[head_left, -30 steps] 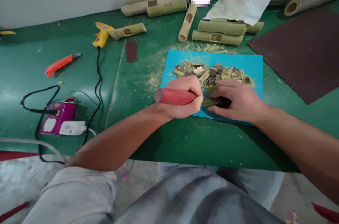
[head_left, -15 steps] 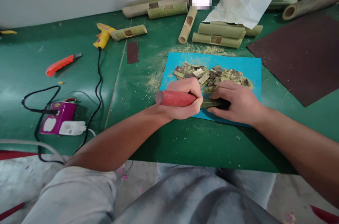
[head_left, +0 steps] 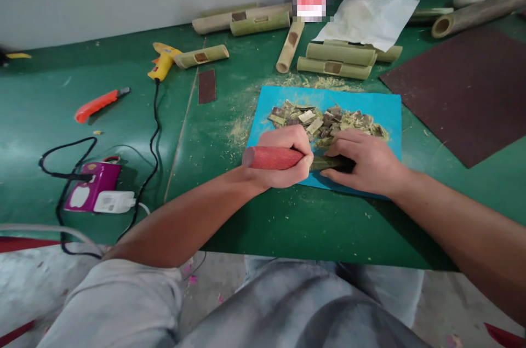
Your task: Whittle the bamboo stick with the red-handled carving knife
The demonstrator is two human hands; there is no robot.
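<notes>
My left hand [head_left: 283,161] is closed round the red wooden handle [head_left: 267,158] of a tool that lies across the near edge of a blue mat [head_left: 386,112]. My right hand [head_left: 365,164] is closed over a short green bamboo piece [head_left: 326,162] just right of the handle, pressing it onto the mat. The tool's working end is hidden between the two hands. Behind them on the mat lies a heap of bamboo chips [head_left: 324,118].
On the green table [head_left: 41,101] are several cut bamboo tubes [head_left: 335,60] at the back, a yellow glue gun [head_left: 163,60], an orange utility knife [head_left: 98,105], a purple power strip [head_left: 92,192] with cords, dark sandpaper sheets [head_left: 464,85], white paper [head_left: 367,19].
Both hands keep their grip and stay in place. The camera has tilted slightly, so the table's contents sit a little lower in view.
</notes>
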